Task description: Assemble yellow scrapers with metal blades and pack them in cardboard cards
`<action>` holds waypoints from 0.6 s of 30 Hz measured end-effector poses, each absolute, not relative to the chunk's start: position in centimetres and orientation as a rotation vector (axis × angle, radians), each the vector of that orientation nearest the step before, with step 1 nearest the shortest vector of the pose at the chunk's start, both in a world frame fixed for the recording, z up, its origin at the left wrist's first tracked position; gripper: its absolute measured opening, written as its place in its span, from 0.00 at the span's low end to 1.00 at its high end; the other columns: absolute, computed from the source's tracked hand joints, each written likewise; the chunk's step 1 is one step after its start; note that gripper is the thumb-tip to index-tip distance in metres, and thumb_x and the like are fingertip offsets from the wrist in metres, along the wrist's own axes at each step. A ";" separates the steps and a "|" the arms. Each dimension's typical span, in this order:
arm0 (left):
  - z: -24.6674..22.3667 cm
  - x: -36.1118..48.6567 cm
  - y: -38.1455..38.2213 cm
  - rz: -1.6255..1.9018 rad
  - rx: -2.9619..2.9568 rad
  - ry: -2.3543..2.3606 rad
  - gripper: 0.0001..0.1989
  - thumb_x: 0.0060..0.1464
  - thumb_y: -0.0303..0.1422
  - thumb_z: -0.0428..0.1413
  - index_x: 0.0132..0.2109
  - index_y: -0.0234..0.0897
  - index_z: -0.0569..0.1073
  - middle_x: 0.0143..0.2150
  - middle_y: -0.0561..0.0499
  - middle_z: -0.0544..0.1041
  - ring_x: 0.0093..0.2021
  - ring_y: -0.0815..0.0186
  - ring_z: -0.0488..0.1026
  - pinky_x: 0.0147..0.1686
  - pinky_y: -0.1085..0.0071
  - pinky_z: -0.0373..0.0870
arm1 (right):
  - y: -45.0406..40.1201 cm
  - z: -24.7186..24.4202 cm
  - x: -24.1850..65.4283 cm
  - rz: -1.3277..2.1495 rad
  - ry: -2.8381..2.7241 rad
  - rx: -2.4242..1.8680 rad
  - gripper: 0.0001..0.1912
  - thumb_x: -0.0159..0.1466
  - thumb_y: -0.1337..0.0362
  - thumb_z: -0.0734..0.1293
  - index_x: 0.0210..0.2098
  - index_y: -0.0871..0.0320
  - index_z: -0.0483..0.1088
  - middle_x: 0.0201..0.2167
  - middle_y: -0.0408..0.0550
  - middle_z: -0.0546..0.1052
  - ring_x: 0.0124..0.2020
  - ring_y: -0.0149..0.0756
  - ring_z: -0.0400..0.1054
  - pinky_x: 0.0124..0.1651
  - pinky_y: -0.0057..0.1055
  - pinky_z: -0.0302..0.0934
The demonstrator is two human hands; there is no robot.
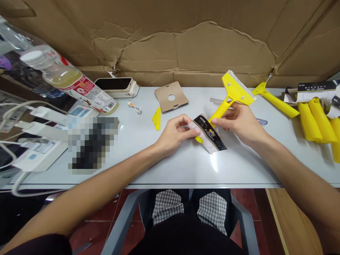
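My left hand (177, 136) pinches the left edge of a black and white printed card (209, 136). The card lies across the handle of a yellow scraper (233, 88), whose rounded end shows below the card's left side. My right hand (239, 122) is closed around the handle just under the wide head, which points up and away with a clear strip along its edge. Left of my left hand lies a small yellow plate (157, 119). A brown cardboard piece (170, 96) with a round hole is behind it.
At the right lie another yellow scraper (278, 102) and several yellow handles (309, 122) with printed cards. Metal blades (216, 101) lie behind my right hand. A bottle (79, 85), power strips (39, 156) and a phone-like device (117, 85) stand or lie left.
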State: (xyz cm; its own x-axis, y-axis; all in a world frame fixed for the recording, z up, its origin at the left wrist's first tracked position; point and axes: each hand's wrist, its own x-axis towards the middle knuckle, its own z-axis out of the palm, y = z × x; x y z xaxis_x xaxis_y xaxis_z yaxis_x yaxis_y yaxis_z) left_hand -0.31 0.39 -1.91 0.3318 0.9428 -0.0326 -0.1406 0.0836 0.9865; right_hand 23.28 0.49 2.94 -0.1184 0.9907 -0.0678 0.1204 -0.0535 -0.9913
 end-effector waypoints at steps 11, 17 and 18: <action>-1.8 0.0 0.1 0.997 1.259 0.865 0.18 0.53 0.38 0.73 0.36 0.39 0.71 0.42 0.50 0.80 0.41 0.65 0.80 0.44 0.64 0.80 | 0.5 2.8 23.3 1.371 -1.307 -1.274 0.30 0.51 0.51 0.87 0.44 0.51 0.72 0.43 0.49 0.83 0.17 0.29 0.65 0.14 0.32 0.49; -1.0 -0.6 0.2 0.825 1.320 0.855 0.21 0.48 0.36 0.76 0.34 0.39 0.69 0.38 0.51 0.81 0.37 0.66 0.79 0.41 0.64 0.80 | 0.1 2.8 22.9 1.416 -1.279 -1.248 0.29 0.51 0.54 0.87 0.42 0.52 0.72 0.40 0.45 0.81 0.17 0.29 0.69 0.15 0.31 0.53; -1.0 -0.6 0.2 0.806 1.311 0.851 0.22 0.46 0.35 0.76 0.34 0.39 0.68 0.38 0.51 0.81 0.38 0.66 0.80 0.41 0.64 0.80 | 0.0 2.8 22.8 1.420 -1.266 -1.233 0.29 0.51 0.55 0.87 0.43 0.52 0.72 0.39 0.44 0.81 0.18 0.30 0.70 0.15 0.31 0.54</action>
State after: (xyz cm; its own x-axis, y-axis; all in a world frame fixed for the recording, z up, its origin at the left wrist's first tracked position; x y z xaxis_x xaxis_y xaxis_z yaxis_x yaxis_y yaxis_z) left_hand -0.57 0.23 -0.98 0.4730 0.8783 -0.0700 -0.0222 0.0913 0.9956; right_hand 22.83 0.01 2.77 -0.1557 0.9791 -0.1307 0.0179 -0.1295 -0.9914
